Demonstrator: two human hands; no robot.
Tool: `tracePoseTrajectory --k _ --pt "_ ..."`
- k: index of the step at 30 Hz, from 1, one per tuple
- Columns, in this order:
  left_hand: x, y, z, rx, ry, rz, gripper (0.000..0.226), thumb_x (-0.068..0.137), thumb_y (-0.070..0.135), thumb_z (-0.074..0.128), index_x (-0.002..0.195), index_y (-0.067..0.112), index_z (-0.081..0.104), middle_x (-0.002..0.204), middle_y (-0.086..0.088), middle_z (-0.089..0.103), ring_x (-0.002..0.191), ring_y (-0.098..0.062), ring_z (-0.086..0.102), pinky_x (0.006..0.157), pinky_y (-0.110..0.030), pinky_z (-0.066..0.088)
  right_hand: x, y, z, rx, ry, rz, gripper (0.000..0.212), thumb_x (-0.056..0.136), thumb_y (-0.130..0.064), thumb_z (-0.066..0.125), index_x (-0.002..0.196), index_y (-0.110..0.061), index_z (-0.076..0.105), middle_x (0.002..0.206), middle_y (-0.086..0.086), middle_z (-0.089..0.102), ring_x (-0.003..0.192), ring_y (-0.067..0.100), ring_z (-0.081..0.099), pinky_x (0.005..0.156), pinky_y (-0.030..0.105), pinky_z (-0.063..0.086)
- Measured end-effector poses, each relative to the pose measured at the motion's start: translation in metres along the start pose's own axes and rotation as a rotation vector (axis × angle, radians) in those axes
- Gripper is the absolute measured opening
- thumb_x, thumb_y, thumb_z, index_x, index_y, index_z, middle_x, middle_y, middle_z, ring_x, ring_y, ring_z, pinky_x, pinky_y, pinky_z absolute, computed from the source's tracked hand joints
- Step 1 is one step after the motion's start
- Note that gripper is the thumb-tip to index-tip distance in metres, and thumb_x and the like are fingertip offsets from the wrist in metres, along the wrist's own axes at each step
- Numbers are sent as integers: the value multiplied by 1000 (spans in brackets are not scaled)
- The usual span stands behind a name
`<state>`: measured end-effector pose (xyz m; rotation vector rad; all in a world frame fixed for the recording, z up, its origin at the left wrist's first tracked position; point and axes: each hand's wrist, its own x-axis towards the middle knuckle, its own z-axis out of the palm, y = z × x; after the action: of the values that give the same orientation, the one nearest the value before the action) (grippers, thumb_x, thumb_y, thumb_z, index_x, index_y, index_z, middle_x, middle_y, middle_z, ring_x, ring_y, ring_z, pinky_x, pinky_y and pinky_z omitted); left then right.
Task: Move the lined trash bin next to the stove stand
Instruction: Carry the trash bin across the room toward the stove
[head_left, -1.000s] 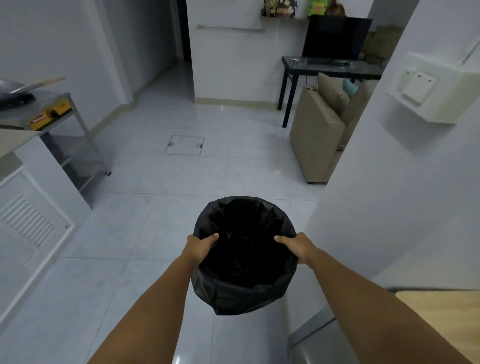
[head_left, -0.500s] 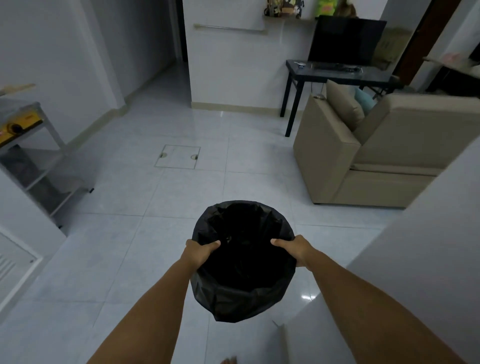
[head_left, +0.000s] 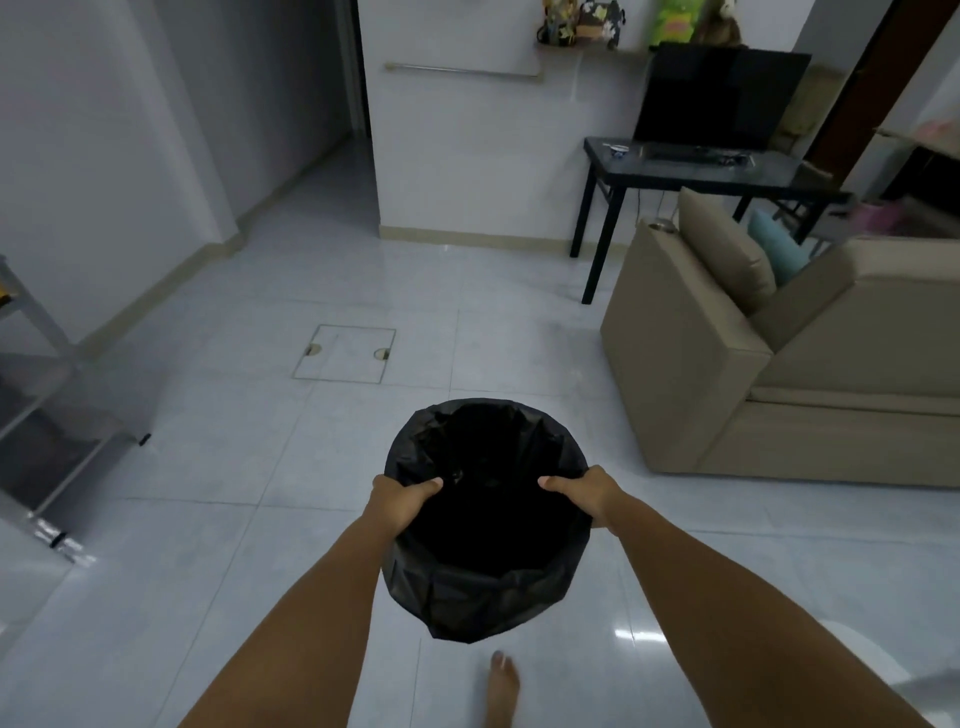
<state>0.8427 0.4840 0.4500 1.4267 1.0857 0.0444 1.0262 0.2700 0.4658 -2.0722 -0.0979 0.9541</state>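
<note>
Currently I have the lined trash bin (head_left: 485, 525) off the floor, held out in front at about the centre of the head view, mouth up, its black liner folded over the rim. My left hand (head_left: 397, 501) clamps the rim on the left side, thumb hooked inside over the liner; my right hand (head_left: 584, 496) does the same on the opposite side. Both hands are closed on the bin, so the load is shared evenly. The bin's long axis runs roughly vertical, tilted slightly away from me.

Outward from the bin: a bare foot (head_left: 503, 686) shows on the tiled floor (head_left: 218, 519) directly below. The stove stand (head_left: 49, 410), a metal frame with shelves, sits at the far left edge, well apart from the bin. A sofa (head_left: 779, 364) lies to the right.

Key relation: the stand lies to the left of the grip, so the left hand is nearer. I judge the next move to be a leftward carry, then a lowering beside the stand's legs.
</note>
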Motion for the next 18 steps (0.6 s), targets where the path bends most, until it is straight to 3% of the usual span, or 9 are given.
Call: tracePoseTrajectory --k 10,18 --pt "168 132 20 -51 41 -51 117 49 59 80 144 3 42 141 -19 56 124 -39 57 106 -49 46 183 -135 -42 -78 -22 -38 102 68 -50 84 145 -3 38 145 18 52 128 38 55 107 51 48" --pt "288 227 10 -93 126 -27 98 74 38 79 149 0 29 147 -21 48 130 -40 52 109 -49 43 316 -248 -47 -131 -57 -110 96 71 -43 84 144 -1 39 141 18 54 125 38 57 100 48 52"
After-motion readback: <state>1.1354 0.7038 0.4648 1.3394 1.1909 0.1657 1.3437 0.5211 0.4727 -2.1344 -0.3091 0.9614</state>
